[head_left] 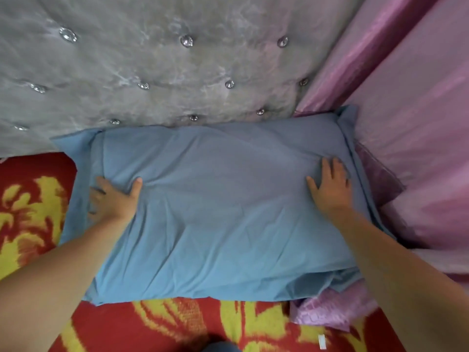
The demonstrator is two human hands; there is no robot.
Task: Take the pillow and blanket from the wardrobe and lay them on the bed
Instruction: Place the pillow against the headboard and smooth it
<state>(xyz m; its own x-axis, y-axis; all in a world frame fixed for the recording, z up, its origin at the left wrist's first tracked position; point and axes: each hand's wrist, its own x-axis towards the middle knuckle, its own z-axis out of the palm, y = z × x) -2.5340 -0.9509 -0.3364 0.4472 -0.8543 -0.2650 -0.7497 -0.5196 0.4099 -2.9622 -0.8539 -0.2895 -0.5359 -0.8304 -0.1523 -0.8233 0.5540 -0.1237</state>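
My blue pillow (215,209) lies flat on the bed, its long side running left to right and its far edge pushed up against the grey tufted headboard (152,72), which is studded with shiny crystal buttons (186,41). The pillowcase is loose and creased, with a flap of spare fabric sticking out at the upper left corner and another at the upper right.

My left hand (111,199) grips the pillow's left edge: the thumb lies on top of the case, pointing inward, while the fingers curl around and under the edge, bunching the cloth there. My right hand (330,184) rests flat on top near the right end, palm down, fingers spread and pointing toward the headboard, pressing the cover so that creases fan out from it. Both forearms reach in from the bottom corners of the view.

Under the pillow is a red blanket with a yellow flower pattern (177,323), covering the bed to the left and in front of me. A pink satin curtain (411,110) hangs just beside the pillow's right end, and a crumpled piece of lilac patterned fabric (327,311) peeks out from beneath the pillow's near right corner. A small white tag (321,341) lies on the blanket near the bottom edge.
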